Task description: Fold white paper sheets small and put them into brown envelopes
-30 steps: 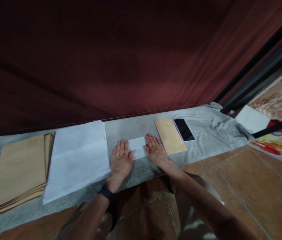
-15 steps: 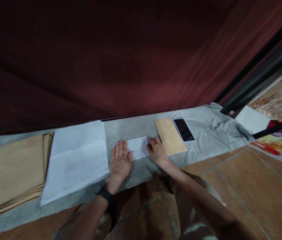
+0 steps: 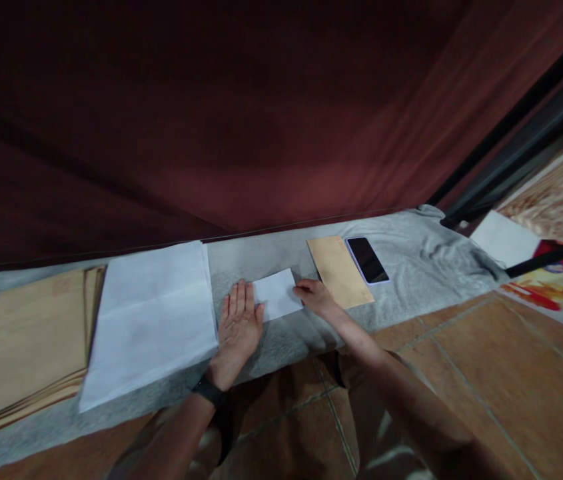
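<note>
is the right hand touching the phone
No, the right hand is at the right edge of the small paper, and the phone lies apart, beyond the envelope.

The light is dim, the red cloth (image 3: 261,133) near-black toward the top, details soft

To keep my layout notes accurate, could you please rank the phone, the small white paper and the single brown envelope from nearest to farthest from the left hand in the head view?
1. Small white paper: touching the left hand, on its right.
2. Single brown envelope: farther right.
3. Phone: right of the envelope.
</note>
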`<state>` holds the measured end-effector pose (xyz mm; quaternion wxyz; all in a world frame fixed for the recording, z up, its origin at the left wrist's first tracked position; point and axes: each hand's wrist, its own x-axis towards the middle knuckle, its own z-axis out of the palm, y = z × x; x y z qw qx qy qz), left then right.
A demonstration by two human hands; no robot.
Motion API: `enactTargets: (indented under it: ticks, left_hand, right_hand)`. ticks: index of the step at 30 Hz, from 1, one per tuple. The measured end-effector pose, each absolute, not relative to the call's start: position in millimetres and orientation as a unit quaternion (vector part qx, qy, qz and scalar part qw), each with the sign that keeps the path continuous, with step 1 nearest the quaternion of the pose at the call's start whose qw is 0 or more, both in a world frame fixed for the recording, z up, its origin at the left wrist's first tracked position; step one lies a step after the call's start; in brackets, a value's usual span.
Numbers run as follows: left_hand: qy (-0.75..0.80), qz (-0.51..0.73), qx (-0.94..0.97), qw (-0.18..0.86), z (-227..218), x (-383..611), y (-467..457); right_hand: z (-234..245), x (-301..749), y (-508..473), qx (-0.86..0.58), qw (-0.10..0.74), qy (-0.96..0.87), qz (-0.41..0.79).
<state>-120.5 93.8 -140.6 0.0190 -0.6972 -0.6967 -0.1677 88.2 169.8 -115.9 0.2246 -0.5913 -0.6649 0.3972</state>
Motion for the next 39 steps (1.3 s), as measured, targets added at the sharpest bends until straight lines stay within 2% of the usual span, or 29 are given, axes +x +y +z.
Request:
enactTargets:
  ticks: [7,16,19,26,30,33,39]
  left_hand:
    - [-0.704,-0.170,-0.689,0.007,-136,-121,94]
    - [-0.722,-0.207,-0.659,-0.035,-131,-130,97]
    - [-0.712,-0.272,-0.639,-0.103,-125,-133,102]
    - [-0.664,-0.461,-0.448,-0.381,-105,-129,109]
    - [-0.599,-0.500,-0.351,-0.518,-99,-125,106]
    - [-0.584,-0.494,-0.323,-0.557,-95,-123,104]
    - [-0.574,-0.521,-0.294,-0.560,-89,-120,105]
  right_hand:
    - [-124,90,174,-0.599,0.267,-0.593,0.467]
    - [-111,92,175,-0.603,0.327,-0.506,0.523]
    - [-109,95,177,-0.603,0.348,-0.483,0.531]
    - [-102,95,175,-0.582,0.377,-0.465,0.550]
    - [-98,90,172,-0.573,0.377,-0.465,0.560]
    - [-94,89,168,-0.556,0.382,-0.458,0.579]
    - [-95,88,158,-0.484,0.356,-0.428,0.675]
